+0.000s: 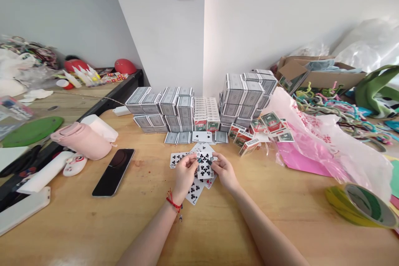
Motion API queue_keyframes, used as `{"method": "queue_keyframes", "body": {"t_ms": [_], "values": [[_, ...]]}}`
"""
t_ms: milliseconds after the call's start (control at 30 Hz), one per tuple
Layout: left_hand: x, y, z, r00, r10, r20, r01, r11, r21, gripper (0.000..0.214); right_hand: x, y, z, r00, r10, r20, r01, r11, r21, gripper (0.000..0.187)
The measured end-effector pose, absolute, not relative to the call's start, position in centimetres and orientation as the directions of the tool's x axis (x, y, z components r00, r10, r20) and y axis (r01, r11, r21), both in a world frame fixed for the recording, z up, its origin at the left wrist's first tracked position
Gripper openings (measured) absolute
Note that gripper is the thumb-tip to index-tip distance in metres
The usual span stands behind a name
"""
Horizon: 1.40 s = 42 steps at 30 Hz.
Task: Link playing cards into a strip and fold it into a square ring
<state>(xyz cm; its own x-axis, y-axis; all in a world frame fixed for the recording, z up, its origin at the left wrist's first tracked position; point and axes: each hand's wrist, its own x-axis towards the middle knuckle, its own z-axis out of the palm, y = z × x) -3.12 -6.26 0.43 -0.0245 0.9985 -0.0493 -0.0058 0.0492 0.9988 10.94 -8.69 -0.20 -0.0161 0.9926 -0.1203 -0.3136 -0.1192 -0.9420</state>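
L hand (184,174), R hand (225,171) on cards (205,166); boxes (174,108) behind

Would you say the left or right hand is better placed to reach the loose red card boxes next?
Probably the right: the right hand lies nearer the red card boxes; the left hand, also pinching the ten of clubs, would have to cross over.

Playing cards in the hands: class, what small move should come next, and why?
Probably lay the ten of clubs down on the fanned clubs: left hand and right hand both pinch it over those cards, which already lie face up on the table.
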Motion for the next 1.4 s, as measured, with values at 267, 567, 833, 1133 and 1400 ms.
{"method": "queue_keyframes", "body": {"t_ms": [267,567,833,1133,1400], "values": [[-3.1,-6.2,0.3,-0.020,0.997,-0.070,-0.024,0.070,0.997,0.024,10.7,-8.9,0.7,0.050,0.987,-0.155,-0.330,-0.130,-0.935,0.042],[-3.0,-6.4,0.2,-0.021,0.999,0.032,0.039,-0.032,0.999,0.020,10.5,-9.0,0.6,0.000,0.991,-0.132,-0.302,-0.126,-0.945,0.042],[-2.9,-6.6,0.9,-0.007,1.000,0.003,-0.025,-0.003,1.000,0.015,10.2,-9.1,1.0,-0.011,0.992,-0.126,-0.330,-0.122,-0.936,0.043],[-2.9,-6.6,0.7,0.010,1.000,0.016,-0.033,-0.016,0.999,0.014,10.3,-9.1,1.1,-0.014,0.992,-0.127,-0.346,-0.124,-0.930,0.042],[-2.8,-6.8,1.2,0.027,1.000,-0.002,-0.036,0.003,0.999,0.012,10.1,-9.1,0.9,0.003,0.989,-0.150,-0.329,-0.140,-0.934,0.034]]}}
